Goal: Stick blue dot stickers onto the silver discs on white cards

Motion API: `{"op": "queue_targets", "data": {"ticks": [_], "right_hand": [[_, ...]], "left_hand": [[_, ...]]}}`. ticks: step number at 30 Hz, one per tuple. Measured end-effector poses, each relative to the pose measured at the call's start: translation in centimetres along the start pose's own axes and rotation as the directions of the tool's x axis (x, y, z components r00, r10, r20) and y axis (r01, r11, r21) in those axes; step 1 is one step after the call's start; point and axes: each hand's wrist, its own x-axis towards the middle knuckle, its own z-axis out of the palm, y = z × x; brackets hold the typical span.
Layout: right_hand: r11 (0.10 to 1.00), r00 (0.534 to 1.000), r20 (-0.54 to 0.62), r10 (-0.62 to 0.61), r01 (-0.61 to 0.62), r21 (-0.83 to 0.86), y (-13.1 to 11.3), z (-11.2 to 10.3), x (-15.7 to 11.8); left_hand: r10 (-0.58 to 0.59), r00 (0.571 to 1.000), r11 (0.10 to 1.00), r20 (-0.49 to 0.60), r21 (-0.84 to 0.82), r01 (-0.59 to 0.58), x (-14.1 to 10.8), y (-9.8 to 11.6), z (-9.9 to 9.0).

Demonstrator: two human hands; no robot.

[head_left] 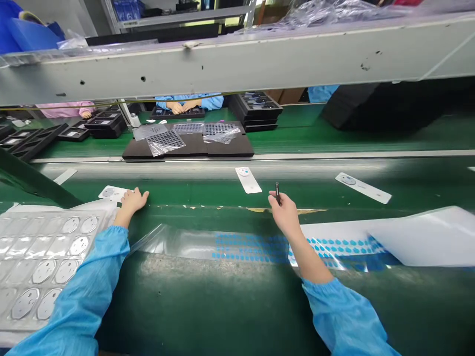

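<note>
At the left, my left hand (132, 201) lies over the right end of a white card (110, 192) with a round disc on it. Its fingers are stretched out and seem to rest on the card and the green surface. My right hand (285, 212) is closed around a slim dark pen-like tool (277, 192), its tip pointing up. Just beyond that hand lies another white card (248, 179) with a disc and a small blue dot. Below it stretches a clear film (193, 242) with rows of blue dot stickers (245, 247), partly behind my right wrist.
A clear plastic tray (48, 247) with white round discs fills the lower left. Another card (363, 187) lies right, above white backing paper (430, 235). Black boards (189, 143) bear perforated sheets. A co-worker's hands (183, 106) are beyond, under a grey beam (237, 62).
</note>
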Motion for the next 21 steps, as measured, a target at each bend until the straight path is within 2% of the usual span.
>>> {"op": "queue_targets", "data": {"ticks": [3, 7, 9, 12, 15, 17, 19, 21], "right_hand": [[0.998, 0.997, 0.052, -0.064, 0.065, -0.012, 0.4, -0.6, -3.8], [0.972, 0.970, 0.062, -0.236, 0.236, 0.002, 0.1, -0.7, -6.9], [0.960, 0.959, 0.047, -0.279, 0.280, -0.001, 0.2, -0.6, -7.5], [0.970, 0.969, 0.050, -0.242, 0.244, -0.019, 0.5, -0.4, -7.8], [0.959, 0.957, 0.072, -0.281, 0.283, -0.025, 0.8, -0.3, -8.0], [0.931, 0.934, 0.027, -0.357, 0.358, -0.073, 0.7, -0.3, -8.2], [0.901, 0.907, -0.030, -0.420, 0.412, -0.139, 0.5, -0.4, -8.3], [0.891, 0.897, -0.020, -0.441, 0.435, -0.128, 0.2, -0.6, -8.6]], "left_hand": [[0.114, 0.991, 0.991, 0.064, 0.057, -0.118, 0.4, -0.1, 0.3], [0.107, 0.992, 0.988, 0.073, 0.107, -0.114, 3.4, -0.3, -2.0], [0.055, 0.996, 0.992, 0.064, 0.109, -0.062, 5.1, -0.5, -3.2], [-0.039, 0.998, 0.996, 0.040, 0.086, 0.035, 6.4, -0.8, -4.3], [-0.126, 0.992, 0.992, 0.005, 0.030, 0.126, 6.4, -0.8, -4.9], [-0.171, 0.985, 0.985, -0.019, -0.031, 0.170, 6.1, -0.7, -5.2], [-0.182, 0.982, 0.977, -0.045, -0.118, 0.175, 5.7, -0.7, -5.4], [-0.126, 0.991, 0.964, -0.046, -0.243, 0.111, 5.4, -0.5, -5.6]]}}
